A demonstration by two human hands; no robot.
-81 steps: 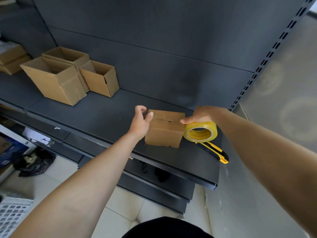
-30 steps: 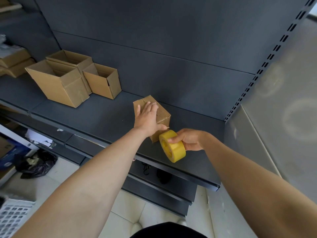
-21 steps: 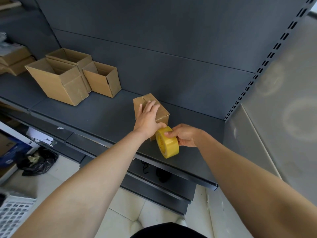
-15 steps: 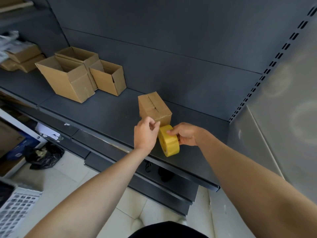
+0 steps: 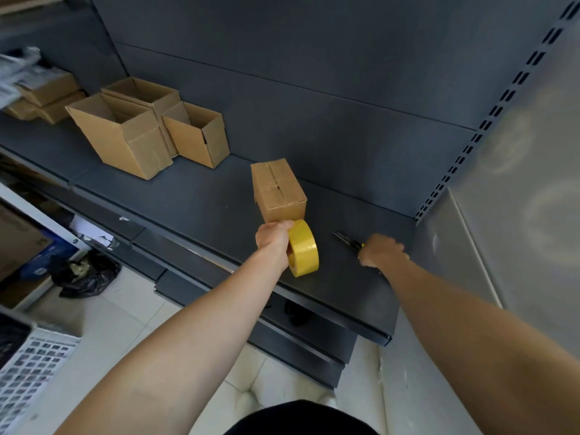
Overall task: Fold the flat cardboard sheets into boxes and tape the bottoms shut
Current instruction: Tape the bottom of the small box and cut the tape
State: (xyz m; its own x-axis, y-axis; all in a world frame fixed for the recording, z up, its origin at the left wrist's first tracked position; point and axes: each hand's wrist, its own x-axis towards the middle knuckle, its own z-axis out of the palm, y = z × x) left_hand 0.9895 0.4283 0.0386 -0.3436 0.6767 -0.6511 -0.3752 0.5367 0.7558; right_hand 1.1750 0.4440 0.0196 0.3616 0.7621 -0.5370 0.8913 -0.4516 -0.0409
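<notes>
Small box [image 5: 277,190]: closed cardboard, flaps up, seam running along the top, a strip of clear tape seemingly over it though glare makes this hard to confirm; stands on the dark shelf [image 5: 194,202], near the front edge, right of centre. Tape roll [image 5: 303,248]: yellow, on edge, just in front of the box and close to its near face; whether tape still joins the two cannot be told. Left hand [image 5: 273,240]: grip closed around the left side of the roll, fingers curled over its rim, knuckles close to the box's lower front. Knife [image 5: 348,240]: utility type, dark blade end pointing up-left, a yellow fleck at the handle; lies on the shelf right of the roll, apart from it. Right hand [image 5: 381,250]: blurred, set over the knife's handle end, fingers curled down; contact looks likely, but whether the grip is closed on it cannot be told. Open boxes [image 5: 147,127]: three, cardboard, clustered at the shelf's left rear, mouths up, touching one another; the largest nearest the front, the smallest at the right. Flat bundles [image 5: 44,95]: brown, stacked at the far left of the shelf, partly blurred. Back panel [image 5: 314,73]: dark, plain, with a slotted upright at the right. Below the shelf: pale tiled floor [image 5: 131,306], a black bag [image 5: 86,276] at left, a white basket [image 5: 28,368] at lower left.
</notes>
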